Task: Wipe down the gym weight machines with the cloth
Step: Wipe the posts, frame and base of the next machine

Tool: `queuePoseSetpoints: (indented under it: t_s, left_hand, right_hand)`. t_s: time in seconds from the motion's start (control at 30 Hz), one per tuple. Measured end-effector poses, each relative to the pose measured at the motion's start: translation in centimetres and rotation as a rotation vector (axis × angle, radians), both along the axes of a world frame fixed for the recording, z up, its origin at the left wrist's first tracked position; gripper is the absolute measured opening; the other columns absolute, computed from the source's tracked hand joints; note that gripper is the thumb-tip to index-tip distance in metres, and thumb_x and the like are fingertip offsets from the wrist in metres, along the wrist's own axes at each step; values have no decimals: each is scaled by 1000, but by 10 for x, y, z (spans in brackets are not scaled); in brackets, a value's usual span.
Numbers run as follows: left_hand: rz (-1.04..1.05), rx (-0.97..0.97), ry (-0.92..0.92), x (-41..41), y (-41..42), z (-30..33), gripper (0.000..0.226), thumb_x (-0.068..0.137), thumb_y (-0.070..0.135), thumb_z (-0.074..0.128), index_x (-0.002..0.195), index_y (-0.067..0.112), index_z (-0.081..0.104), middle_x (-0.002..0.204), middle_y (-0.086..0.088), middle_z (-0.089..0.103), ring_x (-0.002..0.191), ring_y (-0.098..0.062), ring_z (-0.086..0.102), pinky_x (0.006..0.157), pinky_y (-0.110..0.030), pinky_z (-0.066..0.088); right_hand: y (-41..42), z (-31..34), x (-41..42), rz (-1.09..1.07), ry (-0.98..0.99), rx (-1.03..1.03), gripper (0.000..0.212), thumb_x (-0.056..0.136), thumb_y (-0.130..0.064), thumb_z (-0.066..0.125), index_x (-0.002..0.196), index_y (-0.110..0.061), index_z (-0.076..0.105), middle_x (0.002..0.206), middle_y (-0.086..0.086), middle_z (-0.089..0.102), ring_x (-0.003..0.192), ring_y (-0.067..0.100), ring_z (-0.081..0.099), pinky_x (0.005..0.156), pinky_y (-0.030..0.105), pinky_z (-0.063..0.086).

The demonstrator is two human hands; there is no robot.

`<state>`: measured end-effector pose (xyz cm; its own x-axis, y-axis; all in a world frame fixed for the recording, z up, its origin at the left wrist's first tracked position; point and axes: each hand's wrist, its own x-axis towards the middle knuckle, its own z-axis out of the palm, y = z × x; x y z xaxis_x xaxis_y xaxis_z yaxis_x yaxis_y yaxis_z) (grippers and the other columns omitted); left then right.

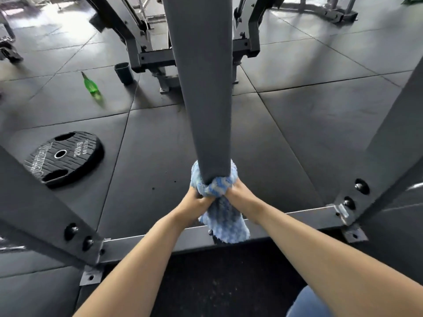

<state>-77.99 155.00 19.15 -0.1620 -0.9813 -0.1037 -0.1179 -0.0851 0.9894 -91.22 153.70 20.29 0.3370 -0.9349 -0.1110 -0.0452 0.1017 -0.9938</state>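
A blue and white fluffy cloth (220, 213) is wrapped round the lower end of a grey upright post (201, 88) of the weight machine. My left hand (194, 203) grips the cloth on the left side of the post. My right hand (238, 193) grips it on the right side. Both hands bunch the cloth together just under the post, and a loose tail of it hangs down over the grey cross bar (286, 219).
A black 20 kg weight plate (63, 157) lies flat on the rubber floor at the left. A green bottle (91, 84) and a dark cup (124, 73) stand farther back. Slanted frame beams with bolts (41, 209) (389, 143) flank both sides.
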Motion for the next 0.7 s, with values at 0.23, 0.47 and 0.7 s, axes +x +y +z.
queuePoseSetpoints:
  t_s: [0.23, 0.47, 0.7]
  left_hand:
    - [-159, -6, -161, 7, -10, -13, 26, 83, -13, 58, 99, 6, 52, 82, 8, 60, 74, 9, 61, 67, -9, 47]
    - [71, 157, -334, -17, -5, -60, 38, 95, -9, 31, 63, 8, 42, 44, -1, 49, 38, -5, 49, 37, -16, 41]
    - [181, 483, -363, -17, 13, -124, 39, 95, -6, 40, 78, 30, 39, 81, 16, 44, 72, 8, 42, 58, 0, 41]
  right_hand:
    - [-3, 1, 14, -169, -131, -28, 70, 63, -27, 59, 130, -13, 43, 113, -3, 57, 102, 4, 56, 86, 12, 47]
    - [16, -88, 13, -187, 37, 88, 50, 82, -1, 62, 126, -19, 45, 110, -2, 61, 103, 11, 59, 82, 20, 50]
    - [40, -149, 16, -238, 186, 252, 18, 85, -1, 61, 96, -13, 56, 69, -16, 61, 64, -9, 57, 59, 10, 43]
